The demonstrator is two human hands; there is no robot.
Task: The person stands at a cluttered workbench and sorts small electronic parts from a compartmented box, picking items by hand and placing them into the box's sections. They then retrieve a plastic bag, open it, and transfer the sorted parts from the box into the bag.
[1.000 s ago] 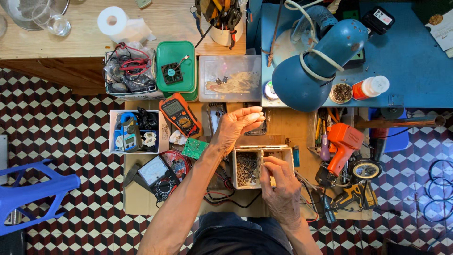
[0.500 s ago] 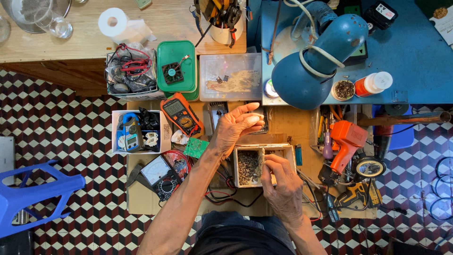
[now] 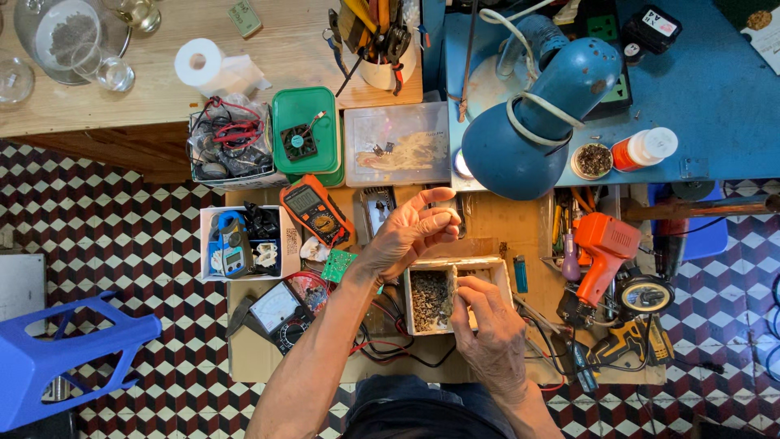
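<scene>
Head view: left hand (image 3: 406, 236) fingers pinched on something tiny; right hand (image 3: 487, 325) fingers curled, digging in parts box (image 3: 431, 301).

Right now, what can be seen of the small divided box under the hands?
The small divided box is pale, shallow and open-topped, lying flat on the cluttered workbench. A wall splits it: the left compartment holds a heap of tiny dark parts, the right one is mostly hidden. The right hand reaches its fingers into the box; the left hand hovers just above its far edge.
</scene>
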